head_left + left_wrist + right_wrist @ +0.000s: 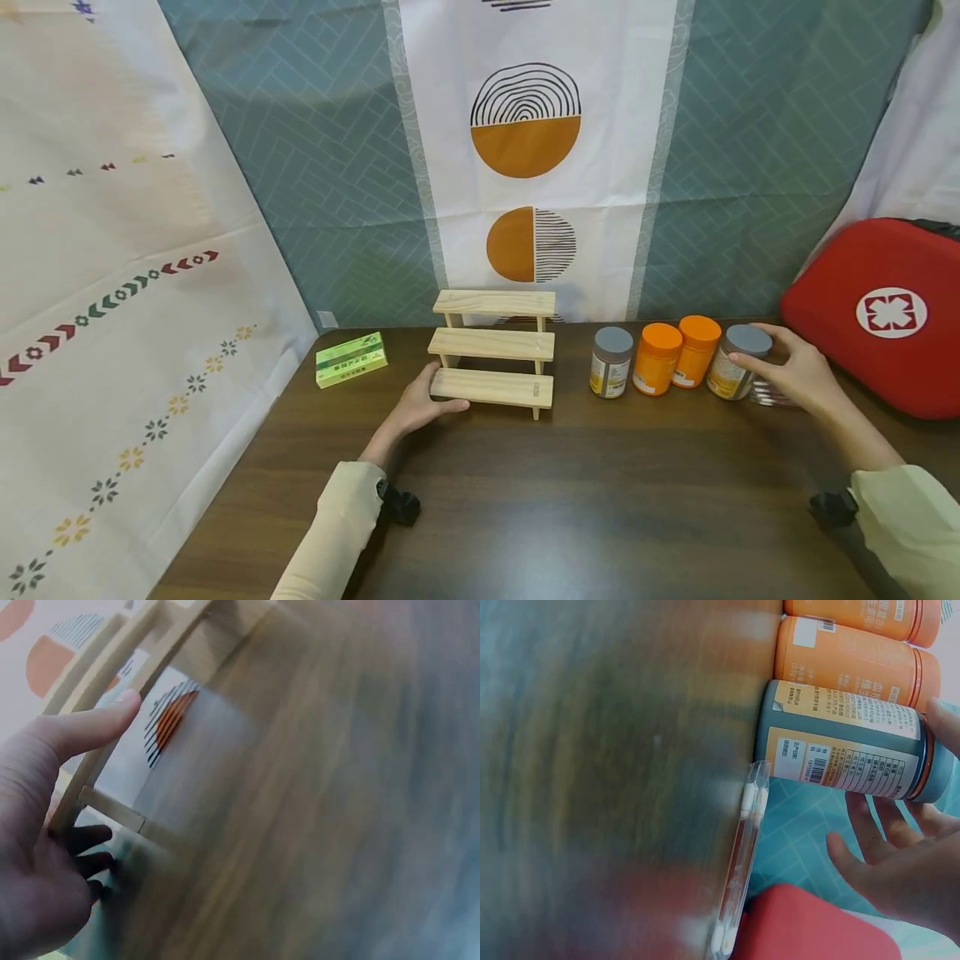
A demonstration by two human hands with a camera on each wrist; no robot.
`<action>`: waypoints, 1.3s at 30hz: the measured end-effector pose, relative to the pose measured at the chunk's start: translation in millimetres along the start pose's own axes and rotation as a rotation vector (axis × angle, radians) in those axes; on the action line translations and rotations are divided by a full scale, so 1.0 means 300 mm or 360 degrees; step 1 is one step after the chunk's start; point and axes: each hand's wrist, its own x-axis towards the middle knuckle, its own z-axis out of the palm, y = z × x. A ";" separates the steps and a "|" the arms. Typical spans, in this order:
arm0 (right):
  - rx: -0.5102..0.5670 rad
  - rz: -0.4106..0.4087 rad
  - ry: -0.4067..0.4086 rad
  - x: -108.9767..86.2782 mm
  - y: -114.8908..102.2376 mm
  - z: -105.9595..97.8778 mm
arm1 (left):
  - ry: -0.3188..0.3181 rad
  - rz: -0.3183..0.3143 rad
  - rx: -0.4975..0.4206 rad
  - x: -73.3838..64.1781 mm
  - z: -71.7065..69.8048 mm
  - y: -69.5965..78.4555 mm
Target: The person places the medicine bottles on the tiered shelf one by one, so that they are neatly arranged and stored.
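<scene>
On the left, my left hand (pixel 415 406) holds the left end of the lowest step of a three-tier wooden display stand (pixel 492 387). In the left wrist view, the thumb (pixel 101 724) presses the step's edge while the other fingers curl beneath. My right hand (pixel 802 375) is around the upper part of a grey-lidded jar (pixel 840 742), thumb across the front by the lid and fingertips hidden behind it. The jar stands upright beside two orange bottles (pixel 657 360) (pixel 696 352). A clear pack of cotton swabs (pixel 739 870) lies just right of that jar.
Another grey-lidded jar (pixel 611 363) stands left of the orange bottles. A green-and-yellow box (pixel 351 360) lies at the table's back left. A red first-aid case (pixel 885 350) fills the right side, and patterned cloths (pixel 337 183) hang behind the brown table (pixel 570 500).
</scene>
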 end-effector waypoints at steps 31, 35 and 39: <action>0.0283 0.0206 -0.0009 0.036 -0.052 -0.105 | 0.0060 0.0060 -0.0367 -0.012 0.017 -0.044; 0.0294 0.0202 0.0048 0.055 -0.076 -0.134 | 0.0026 0.0079 -0.0348 -0.041 0.000 0.006; 0.0386 0.0154 0.0113 0.071 -0.102 -0.155 | 0.0031 0.0104 -0.0339 -0.047 -0.004 0.019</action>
